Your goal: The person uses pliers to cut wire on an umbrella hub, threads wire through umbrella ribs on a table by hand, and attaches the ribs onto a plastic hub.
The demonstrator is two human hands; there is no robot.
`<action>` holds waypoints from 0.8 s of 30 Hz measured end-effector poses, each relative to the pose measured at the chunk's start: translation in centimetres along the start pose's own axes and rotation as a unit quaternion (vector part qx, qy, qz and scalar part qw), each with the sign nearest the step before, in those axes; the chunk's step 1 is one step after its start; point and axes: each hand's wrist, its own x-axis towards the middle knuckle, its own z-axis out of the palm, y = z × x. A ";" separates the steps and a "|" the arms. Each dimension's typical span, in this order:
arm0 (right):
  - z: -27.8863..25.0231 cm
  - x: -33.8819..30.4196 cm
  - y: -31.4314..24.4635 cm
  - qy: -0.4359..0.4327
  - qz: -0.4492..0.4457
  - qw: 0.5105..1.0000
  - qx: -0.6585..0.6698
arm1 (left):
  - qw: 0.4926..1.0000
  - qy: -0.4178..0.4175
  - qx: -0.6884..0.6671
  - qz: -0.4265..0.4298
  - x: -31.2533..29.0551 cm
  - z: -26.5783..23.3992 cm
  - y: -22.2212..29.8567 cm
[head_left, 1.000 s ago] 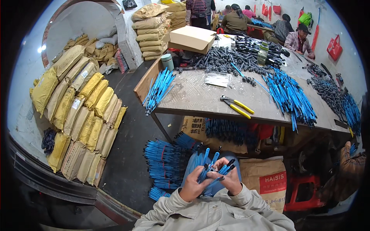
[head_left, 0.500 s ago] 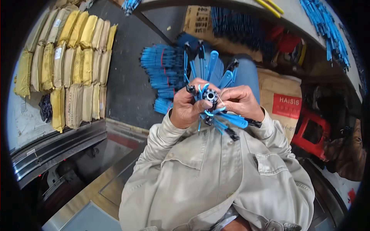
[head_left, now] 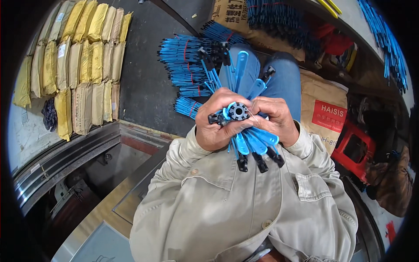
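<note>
In front of my chest I hold a round black hub [head_left: 238, 111] with a dark hole in its middle. Blue plastic arms [head_left: 239, 66] with black tips fan out from it, some away from me and some toward my shirt. My left hand [head_left: 214, 120] is closed around the hub's left side, its thumb below the rim. At the right edge, my right hand [head_left: 276, 117] has thumb and fingers pinched together by a thin pale wire or thread [head_left: 252, 114]. How the arms join the hub is mostly hidden by my fingers.
Red-banded bundles of blue rods [head_left: 181, 65] lie beyond my left knee. More blue rods [head_left: 386, 43] rest on a ledge at the upper right. Stacked yellow and tan sacks [head_left: 72, 65] stand at the left. A brown paper sack [head_left: 316, 91] and a red plastic frame [head_left: 355, 148] sit at my right.
The hub now faces up more squarely, and the arms nearest me have swung into a neater fan with their black tips toward my shirt. My view has shifted slightly. Both hands stay at the hub.
</note>
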 end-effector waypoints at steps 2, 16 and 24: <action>-0.5 0.2 0.4 -0.017 0.011 1.000 0.018 | 1.000 -0.009 0.009 -0.018 0.0 0.0 0.1; -4.4 3.5 4.0 -0.152 0.223 0.933 0.237 | 0.985 0.117 -0.037 -0.119 0.8 1.9 -1.6; -19.0 13.2 1.2 0.227 -0.034 0.902 -0.366 | 0.971 0.087 -0.087 -0.205 3.0 1.5 -1.3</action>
